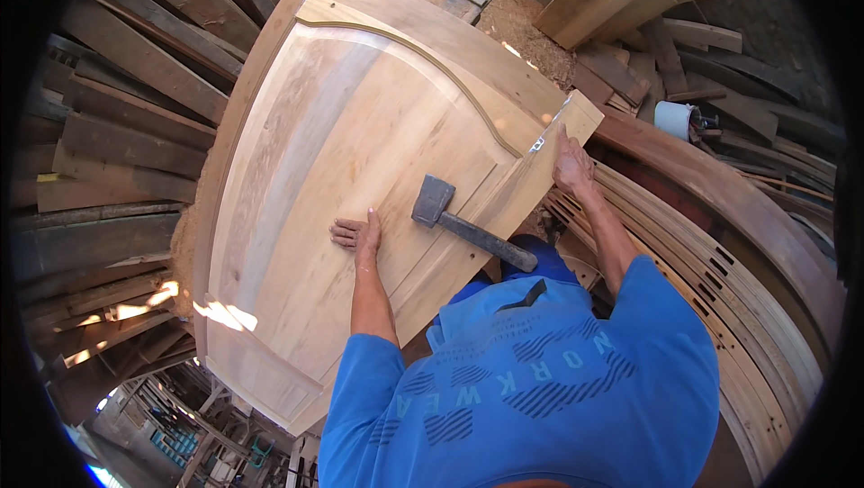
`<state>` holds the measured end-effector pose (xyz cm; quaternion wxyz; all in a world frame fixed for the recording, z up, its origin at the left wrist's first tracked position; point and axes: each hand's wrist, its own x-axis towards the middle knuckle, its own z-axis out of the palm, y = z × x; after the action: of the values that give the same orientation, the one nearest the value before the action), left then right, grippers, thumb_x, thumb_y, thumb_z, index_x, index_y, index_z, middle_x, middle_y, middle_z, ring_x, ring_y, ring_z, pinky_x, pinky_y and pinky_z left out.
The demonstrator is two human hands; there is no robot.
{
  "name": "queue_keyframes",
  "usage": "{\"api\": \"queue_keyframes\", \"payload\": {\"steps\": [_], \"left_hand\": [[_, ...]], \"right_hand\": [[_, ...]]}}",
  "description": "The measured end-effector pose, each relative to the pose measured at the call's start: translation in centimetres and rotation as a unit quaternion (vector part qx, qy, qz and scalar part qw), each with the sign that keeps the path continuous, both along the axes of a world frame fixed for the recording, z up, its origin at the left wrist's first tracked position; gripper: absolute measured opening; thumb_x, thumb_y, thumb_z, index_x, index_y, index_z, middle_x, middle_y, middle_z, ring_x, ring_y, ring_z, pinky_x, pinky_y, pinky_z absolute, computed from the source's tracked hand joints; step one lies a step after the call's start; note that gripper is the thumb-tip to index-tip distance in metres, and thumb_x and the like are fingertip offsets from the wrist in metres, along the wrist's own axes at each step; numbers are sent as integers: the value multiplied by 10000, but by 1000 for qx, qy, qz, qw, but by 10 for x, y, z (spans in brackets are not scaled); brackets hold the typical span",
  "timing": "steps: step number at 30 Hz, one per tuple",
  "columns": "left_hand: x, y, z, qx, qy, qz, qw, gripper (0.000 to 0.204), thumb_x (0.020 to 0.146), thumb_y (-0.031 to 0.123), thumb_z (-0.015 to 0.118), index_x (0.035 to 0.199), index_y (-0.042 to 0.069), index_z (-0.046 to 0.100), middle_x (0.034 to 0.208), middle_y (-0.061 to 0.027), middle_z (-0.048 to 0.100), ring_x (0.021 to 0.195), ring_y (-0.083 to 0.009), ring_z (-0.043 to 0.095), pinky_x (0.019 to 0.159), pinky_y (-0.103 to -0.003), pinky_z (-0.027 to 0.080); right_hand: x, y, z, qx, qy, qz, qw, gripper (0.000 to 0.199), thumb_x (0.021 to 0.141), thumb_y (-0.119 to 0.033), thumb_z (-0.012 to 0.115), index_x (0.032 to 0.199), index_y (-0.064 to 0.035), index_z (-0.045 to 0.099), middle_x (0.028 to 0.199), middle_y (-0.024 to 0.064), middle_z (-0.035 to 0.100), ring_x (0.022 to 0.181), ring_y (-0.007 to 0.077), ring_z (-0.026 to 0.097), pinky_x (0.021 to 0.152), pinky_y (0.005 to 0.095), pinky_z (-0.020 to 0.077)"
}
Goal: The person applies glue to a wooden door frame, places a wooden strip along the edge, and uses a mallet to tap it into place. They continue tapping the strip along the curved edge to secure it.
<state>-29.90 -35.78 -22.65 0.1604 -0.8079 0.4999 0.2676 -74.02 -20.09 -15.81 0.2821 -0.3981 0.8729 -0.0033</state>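
Nearest: dark mallet [463, 226], lying on wooden door [315, 155] before wearer. Assembly judged well advanced: panel seated in frame, white smears [537, 144] at right corner; surface finish apparently remaining. Left hand [357, 234] laid on panel, thumb spread from fingers, nothing grasped. Right hand [573, 168] touching door's corner edge; finger closure cannot be told. Beyond: shavings [522, 24], rough boards [135, 110].

The panel [360, 128] hides whatever bears it; the shirt [576, 407] hides most of the legs [553, 263]. Boards [126, 173] at left run out of view. Near left, clutter [171, 446] is too small to tell.
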Motion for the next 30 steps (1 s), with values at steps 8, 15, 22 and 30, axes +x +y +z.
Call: {"api": "queue_keyframes", "payload": {"steps": [8, 15, 22, 30], "left_hand": [[8, 1, -8, -14, -14, 3, 1000, 1141, 812, 706, 459, 1467, -20, -129, 1520, -280, -198, 1389, -478, -204, 1128, -565, -34], [-1, -1, 2, 3, -18, 12, 1000, 1138, 814, 697, 470, 1468, -14, -132, 1526, -263, -197, 1396, -463, -201, 1129, -556, -44], [-4, 1, 5, 16, -14, 15, 1000, 1132, 826, 682, 471, 1462, -19, -152, 1522, -270, -205, 1393, -471, -199, 1130, -551, -53], [-13, -4, 26, 41, 14, 0, 999, 1120, 851, 654, 447, 1433, -77, -170, 1493, -292, -260, 1368, -467, -269, 1110, -552, -115]], "right_hand": [[22, 17, -23, -79, 3, 120, 990, 648, 811, -96, 514, 1434, -73, 338, 984, 174, 483, 900, 355, 542, 753, 462, 482], [-27, 11, -35, -200, -125, 74, 969, 561, 753, -30, 526, 1307, -119, 513, 980, 175, 502, 928, 351, 532, 804, 428, 464], [-69, -14, -36, -163, 47, -27, 985, 613, 746, -4, 529, 1347, -97, 460, 1010, 186, 511, 957, 369, 528, 829, 443, 462], [-30, 1, -33, -150, 34, 113, 982, 554, 736, -12, 568, 1286, -47, 500, 957, 179, 505, 911, 381, 514, 797, 447, 460]]}}
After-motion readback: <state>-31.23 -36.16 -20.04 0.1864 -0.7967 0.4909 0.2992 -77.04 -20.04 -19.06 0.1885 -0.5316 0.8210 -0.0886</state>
